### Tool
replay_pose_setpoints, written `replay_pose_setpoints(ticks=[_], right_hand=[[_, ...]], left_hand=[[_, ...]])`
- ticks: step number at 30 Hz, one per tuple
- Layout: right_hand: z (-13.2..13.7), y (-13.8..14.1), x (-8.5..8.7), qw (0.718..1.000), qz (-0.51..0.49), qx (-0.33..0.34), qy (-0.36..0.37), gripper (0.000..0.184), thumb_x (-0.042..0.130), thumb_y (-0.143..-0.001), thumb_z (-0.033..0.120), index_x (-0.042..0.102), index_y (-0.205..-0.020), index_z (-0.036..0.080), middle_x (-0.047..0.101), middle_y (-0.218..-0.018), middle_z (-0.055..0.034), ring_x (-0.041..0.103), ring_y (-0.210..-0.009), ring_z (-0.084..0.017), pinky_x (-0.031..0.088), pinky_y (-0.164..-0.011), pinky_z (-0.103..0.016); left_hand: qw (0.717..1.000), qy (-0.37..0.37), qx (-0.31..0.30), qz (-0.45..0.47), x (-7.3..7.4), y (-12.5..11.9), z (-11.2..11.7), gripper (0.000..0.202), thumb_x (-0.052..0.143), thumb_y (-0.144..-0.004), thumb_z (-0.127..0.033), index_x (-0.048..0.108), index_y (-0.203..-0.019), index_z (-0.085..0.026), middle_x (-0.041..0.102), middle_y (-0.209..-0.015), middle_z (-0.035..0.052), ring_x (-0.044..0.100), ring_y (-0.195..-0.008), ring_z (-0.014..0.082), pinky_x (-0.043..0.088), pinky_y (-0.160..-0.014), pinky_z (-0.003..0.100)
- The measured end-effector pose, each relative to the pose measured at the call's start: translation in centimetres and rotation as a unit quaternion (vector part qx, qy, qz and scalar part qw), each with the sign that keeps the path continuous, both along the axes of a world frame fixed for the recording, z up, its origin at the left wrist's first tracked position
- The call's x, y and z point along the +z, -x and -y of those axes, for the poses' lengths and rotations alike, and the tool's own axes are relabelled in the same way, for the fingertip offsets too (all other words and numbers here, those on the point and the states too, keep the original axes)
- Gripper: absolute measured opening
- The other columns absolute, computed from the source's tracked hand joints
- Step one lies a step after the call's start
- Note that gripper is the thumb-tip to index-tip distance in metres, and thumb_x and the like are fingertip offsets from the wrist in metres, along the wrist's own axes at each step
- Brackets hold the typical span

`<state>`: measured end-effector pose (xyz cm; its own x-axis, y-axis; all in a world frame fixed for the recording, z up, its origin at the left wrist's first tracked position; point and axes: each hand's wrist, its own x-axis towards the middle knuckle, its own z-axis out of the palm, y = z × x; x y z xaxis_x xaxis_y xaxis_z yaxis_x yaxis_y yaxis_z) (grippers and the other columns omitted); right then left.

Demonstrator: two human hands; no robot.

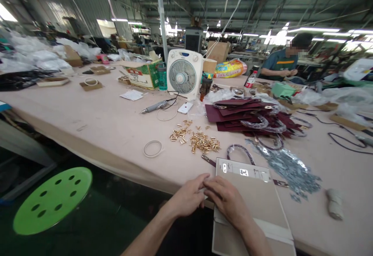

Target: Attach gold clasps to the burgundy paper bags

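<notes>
My left hand (189, 195) and my right hand (225, 197) meet at the table's front edge, fingertips touching. The fingers of both are closed in a pinch, and a small pale bit shows below them, too little to name. Under my right hand and forearm lies a beige flat bag panel (256, 193) with metal fittings along its top strip. A dark purple handle (240, 147) in clear wrap curves out beyond the panel's far edge. A dark strap tab with metal (208, 160) sticks out at its left corner, another (280, 183) at its right.
Gold-coloured small fasteners (204, 142) lie in a pile, with grey metal plates (294, 170) to the right. Maroon bag pieces (250, 118) are stacked behind. An electric screwdriver (154, 107), a phone (185, 107), a tape roll (152, 148) and a fan (185, 73) stand about. A co-worker (281, 61) sits across.
</notes>
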<state>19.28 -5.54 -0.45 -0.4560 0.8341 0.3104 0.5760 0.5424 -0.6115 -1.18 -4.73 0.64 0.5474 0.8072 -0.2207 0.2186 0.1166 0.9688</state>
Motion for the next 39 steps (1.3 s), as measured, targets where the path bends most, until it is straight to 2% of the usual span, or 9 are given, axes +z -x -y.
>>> replay_pose_setpoints(ticks=[6, 9, 13, 16, 23, 27, 30, 34, 39], right_hand=[[0.6, -0.1, 0.1, 0.999, -0.002, 0.0, -0.034, 0.022, 0.054, -0.105, 0.023, 0.073, -0.115, 0.03, 0.07, -0.095, -0.006, 0.067, -0.09, -0.022, 0.056, -0.082, -0.035], [0.9, -0.1, 0.5, 0.999, -0.038, -0.002, -0.025, 0.02, 0.053, -0.105, 0.022, 0.072, -0.11, 0.029, 0.07, -0.096, -0.0058, 0.067, -0.091, -0.022, 0.056, -0.081, -0.034], [1.2, -0.2, 0.6, 0.998, -0.065, -0.003, -0.001, 0.016, 0.054, -0.105, 0.025, 0.069, -0.102, 0.027, 0.069, -0.096, -0.0061, 0.066, -0.091, -0.023, 0.056, -0.08, -0.036], [1.2, -0.1, 0.3, 0.998, -0.064, -0.012, -0.001, 0.016, 0.052, -0.105, 0.026, 0.068, -0.103, 0.028, 0.068, -0.097, -0.0065, 0.066, -0.091, -0.024, 0.056, -0.08, -0.037], [1.3, -0.1, -0.3, 0.998, -0.059, -0.027, -0.015, 0.015, 0.051, -0.105, 0.024, 0.065, -0.104, 0.028, 0.067, -0.1, -0.0067, 0.065, -0.094, -0.024, 0.055, -0.083, -0.039], [1.7, -0.2, -0.8, 0.996, -0.061, -0.049, -0.039, 0.014, 0.052, -0.103, 0.022, 0.065, -0.105, 0.028, 0.067, -0.101, -0.0069, 0.065, -0.095, -0.025, 0.054, -0.084, -0.04], [2.0, -0.4, -1.3, 0.993, -0.073, -0.07, -0.067, 0.015, 0.054, -0.102, 0.02, 0.066, -0.106, 0.028, 0.067, -0.102, -0.0076, 0.065, -0.096, -0.025, 0.055, -0.084, -0.041], [2.3, -0.6, -1.7, 0.989, -0.076, -0.078, -0.099, 0.017, 0.056, -0.1, 0.017, 0.068, -0.106, 0.029, 0.068, -0.101, -0.0078, 0.065, -0.093, -0.026, 0.055, -0.082, -0.042], [3.4, -0.7, 0.1, 0.992, -0.122, -0.002, -0.042, 0.017, 0.054, -0.102, 0.018, 0.066, -0.103, 0.03, 0.068, -0.094, -0.0057, 0.066, -0.089, -0.023, 0.055, -0.077, -0.037]], left_hand=[[0.994, -0.085, 0.023, -0.071, 1.9, -0.1, 0.5, 0.066, 0.051, -0.084, -0.014, 0.05, -0.15, -0.019, 0.075, -0.113, 0.0078, 0.068, -0.089, 0.0203, 0.051, -0.087, 0.032], [0.982, -0.159, 0.038, -0.095, 2.6, 0.1, 0.6, 0.044, 0.052, -0.086, -0.015, 0.068, -0.127, -0.02, 0.075, -0.113, 0.0072, 0.066, -0.104, 0.0223, 0.048, -0.095, 0.031], [0.974, -0.191, -0.006, -0.119, 2.9, 0.5, 0.3, 0.025, 0.052, -0.094, -0.022, 0.077, -0.095, -0.02, 0.076, -0.093, 0.0049, 0.067, -0.088, 0.0207, 0.048, -0.082, 0.027], [0.969, -0.205, -0.023, -0.133, 2.8, 0.7, -0.1, 0.027, 0.051, -0.097, -0.026, 0.076, -0.089, -0.02, 0.075, -0.083, 0.0036, 0.066, -0.079, 0.0195, 0.046, -0.073, 0.026], [0.947, -0.269, -0.059, -0.162, 2.6, 0.8, -0.8, 0.029, 0.051, -0.1, -0.028, 0.077, -0.088, -0.021, 0.075, -0.083, 0.0056, 0.065, -0.079, 0.0204, 0.044, -0.075, 0.027], [0.97, -0.209, -0.028, -0.12, 2.6, 0.6, -0.7, 0.031, 0.053, -0.098, -0.031, 0.077, -0.081, -0.018, 0.071, -0.076, 0.0026, 0.062, -0.073, 0.0174, 0.043, -0.071, 0.026], [0.996, -0.075, 0.014, -0.039, 1.9, -0.1, -0.5, 0.028, 0.057, -0.092, -0.034, 0.077, -0.086, -0.015, 0.069, -0.071, 0.001, 0.062, -0.069, 0.0167, 0.047, -0.065, 0.025], [0.994, 0.071, 0.071, 0.032, 0.3, -1.1, -0.7, 0.03, 0.064, -0.081, -0.04, 0.074, -0.083, -0.012, 0.065, -0.061, 0.0001, 0.061, -0.059, 0.0169, 0.049, -0.058, 0.026], [0.988, 0.096, 0.115, 0.041, -0.6, -1.4, -1.5, 0.029, 0.065, -0.076, -0.041, 0.071, -0.079, -0.013, 0.067, -0.061, 0.0024, 0.061, -0.057, 0.0159, 0.049, -0.061, 0.028]])
